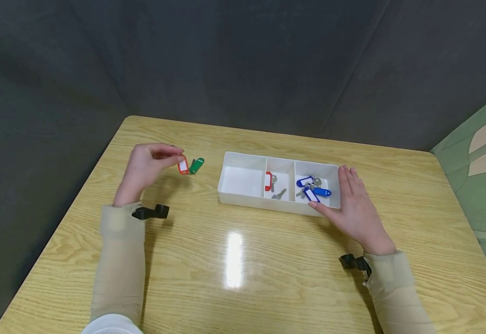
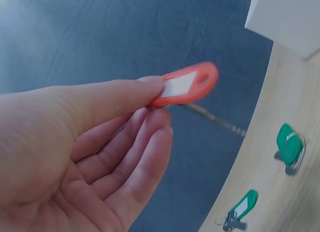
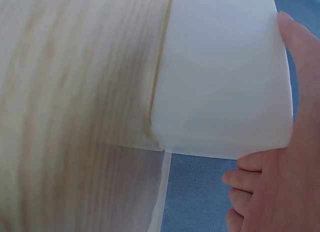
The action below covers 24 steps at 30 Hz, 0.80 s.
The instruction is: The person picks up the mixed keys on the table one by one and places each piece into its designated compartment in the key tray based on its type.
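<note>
My left hand [image 1: 144, 167] pinches a red-framed key tag [image 1: 183, 165] between thumb and fingers, above the table's left part. In the left wrist view the tag [image 2: 187, 86] shows its white label, and a key [image 2: 212, 117] hangs from its ring. Close by is a green key tag [image 1: 196, 165]. My right hand [image 1: 357, 208] rests against the right end of a white divided box [image 1: 243, 197], fingers straight along the end wall and thumb at the front rim. The right wrist view shows the box's outer wall [image 3: 222, 77] beside that hand.
The box's middle section holds a red tag [image 1: 268, 181] and a loose-looking key [image 1: 279, 194]. Several blue tags [image 1: 322, 192] with keys lie in its right section. Two green tags with keys, one upper [image 2: 290, 144] and one lower [image 2: 245, 206], show on the table. A dark partition [image 1: 243, 69] stands behind.
</note>
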Available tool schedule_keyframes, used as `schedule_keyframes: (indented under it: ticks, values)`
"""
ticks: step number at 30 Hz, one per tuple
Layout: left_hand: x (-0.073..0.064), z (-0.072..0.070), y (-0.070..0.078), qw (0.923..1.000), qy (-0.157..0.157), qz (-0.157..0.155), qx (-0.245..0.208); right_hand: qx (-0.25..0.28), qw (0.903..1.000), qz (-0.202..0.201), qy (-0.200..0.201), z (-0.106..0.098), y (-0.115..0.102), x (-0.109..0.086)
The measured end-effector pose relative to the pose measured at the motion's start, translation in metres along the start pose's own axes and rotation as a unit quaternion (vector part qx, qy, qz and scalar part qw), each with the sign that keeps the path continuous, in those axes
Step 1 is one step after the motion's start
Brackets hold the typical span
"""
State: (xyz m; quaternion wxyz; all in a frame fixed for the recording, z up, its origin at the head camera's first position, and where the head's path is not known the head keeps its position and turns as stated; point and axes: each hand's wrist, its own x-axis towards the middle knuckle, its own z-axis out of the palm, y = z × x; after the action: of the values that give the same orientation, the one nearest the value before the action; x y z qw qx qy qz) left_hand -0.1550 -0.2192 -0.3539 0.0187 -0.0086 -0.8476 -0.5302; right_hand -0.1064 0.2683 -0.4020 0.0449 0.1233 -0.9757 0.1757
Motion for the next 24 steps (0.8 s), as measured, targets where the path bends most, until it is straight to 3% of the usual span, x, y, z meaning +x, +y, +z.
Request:
schedule_keyframes:
  ticks: [5,14,24]
  values:
    - [0.0,0.004,0.004,0.9999,-0.011,-0.005,-0.008,0.001,1.0,0.002,0.0,0.0,0.0,0.0]
    - [0.0,0.009,0.006,0.9999,-0.005,0.005,-0.014,0.006,1.0,0.003,0.002,0.001,0.0,-0.001]
    - [-0.001,0.017,0.012,0.9989,0.015,0.039,-0.022,0.007,1.0,0.004,-0.002,0.0,-0.002,-0.002]
